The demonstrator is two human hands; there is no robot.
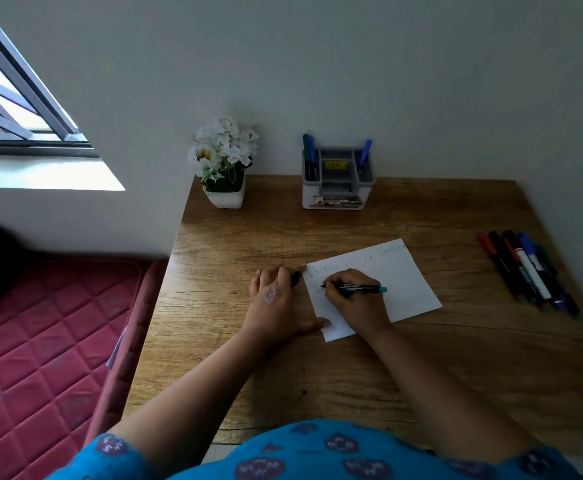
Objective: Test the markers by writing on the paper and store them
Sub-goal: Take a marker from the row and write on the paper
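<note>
A white sheet of paper (394, 282) lies on the wooden desk (283, 358), with handwriting along its top edge and a second line begun at the left. My right hand (352, 303) grips a black marker with a teal end (362, 288), its tip touching the paper. My left hand (279, 306) rests on the desk at the paper's left edge, its thumb on the sheet, and its curled fingers hold a black cap (296, 278). Several markers (529, 271) lie in a row at the right.
A grey and white desk organiser (338, 178) stands at the back against the wall with three markers upright in it. A white pot of artificial flowers (224, 164) sits at the back left corner. A red quilted mattress (40, 341) lies left of the desk.
</note>
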